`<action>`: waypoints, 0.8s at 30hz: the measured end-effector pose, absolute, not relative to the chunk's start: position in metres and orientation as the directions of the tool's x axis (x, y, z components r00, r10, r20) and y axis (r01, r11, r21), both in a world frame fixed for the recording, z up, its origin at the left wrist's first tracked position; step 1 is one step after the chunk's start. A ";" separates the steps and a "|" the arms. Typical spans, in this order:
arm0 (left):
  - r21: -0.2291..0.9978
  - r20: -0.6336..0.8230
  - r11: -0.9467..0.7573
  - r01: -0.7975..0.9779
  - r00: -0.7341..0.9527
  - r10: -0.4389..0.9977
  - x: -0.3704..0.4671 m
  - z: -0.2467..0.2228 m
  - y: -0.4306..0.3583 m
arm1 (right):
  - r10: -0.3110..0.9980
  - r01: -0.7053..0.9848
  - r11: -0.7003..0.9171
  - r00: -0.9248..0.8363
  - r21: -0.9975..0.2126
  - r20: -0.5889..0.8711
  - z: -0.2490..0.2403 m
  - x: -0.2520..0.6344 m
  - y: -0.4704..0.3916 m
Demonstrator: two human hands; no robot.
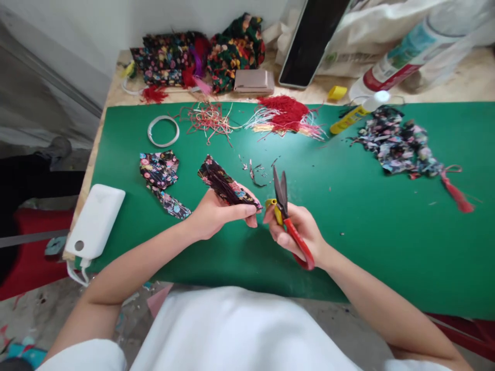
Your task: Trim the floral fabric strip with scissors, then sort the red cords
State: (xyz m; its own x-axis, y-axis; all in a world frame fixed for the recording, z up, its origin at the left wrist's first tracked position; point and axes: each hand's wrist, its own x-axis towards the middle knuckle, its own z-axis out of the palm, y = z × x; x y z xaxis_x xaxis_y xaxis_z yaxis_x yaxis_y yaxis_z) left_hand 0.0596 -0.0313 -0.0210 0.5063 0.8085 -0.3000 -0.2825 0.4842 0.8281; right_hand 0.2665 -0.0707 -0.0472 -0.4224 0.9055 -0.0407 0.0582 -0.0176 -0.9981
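- the left hand point(214, 214) pinches a folded strip of dark floral fabric point(226, 186) between thumb and fingers, its grip clenched on the strip's near end; the strip is lifted just above the green mat point(386, 232), about midway along the desk's near edge.
- the right hand point(297, 234) has its grip closed around the red handles of the scissors point(284, 208); the blades point up and away toward the far edge and stand only slightly parted, and a small yellow piece sits at the pivot, just beside the left thumb.
- the fingertips point(253, 219) of the left hand lie very near the blade base, so a cut made close to the pinch could nick them.
- the strip is held at one end only, and its free end droops toward the far left; it could twist or slip as the blades close, leaving a ragged or crooked cut.
- small trimmings point(255, 172) lie on the mat just beyond the blades; more could scatter and blend in with the loose red and white threads point(284, 116) near the far edge.
- another floral piece point(160, 178) lies toward the left edge, well apart, near a white box point(95, 221) at the near left corner that overhangs the desk edge and could be knocked off by the left elbow.
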 end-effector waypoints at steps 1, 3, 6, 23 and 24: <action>0.833 -0.279 0.472 -0.289 0.517 0.809 0.058 -0.020 -0.032 | 0.880 0.071 -0.008 -0.472 -0.997 -0.041 -0.046 0.270 -0.071; 0.840 -0.231 0.443 -0.313 0.532 0.814 0.056 -0.019 -0.033 | 0.830 0.103 -0.001 -0.554 -0.995 -0.058 -0.042 0.273 -0.072; 0.855 -0.177 0.395 -0.335 0.528 0.831 0.052 -0.016 -0.035 | 0.766 0.160 0.008 -0.636 -0.987 -0.097 -0.034 0.273 -0.073; 0.953 -0.130 0.237 -0.187 0.454 0.882 0.047 -0.011 -0.037 | 0.689 0.198 0.080 -0.719 -0.977 -0.089 -0.034 0.278 -0.075; 0.957 -0.125 0.225 -0.183 0.439 0.890 0.048 -0.011 -0.037 | 0.689 0.202 0.083 -0.719 -0.976 -0.090 -0.034 0.278 -0.076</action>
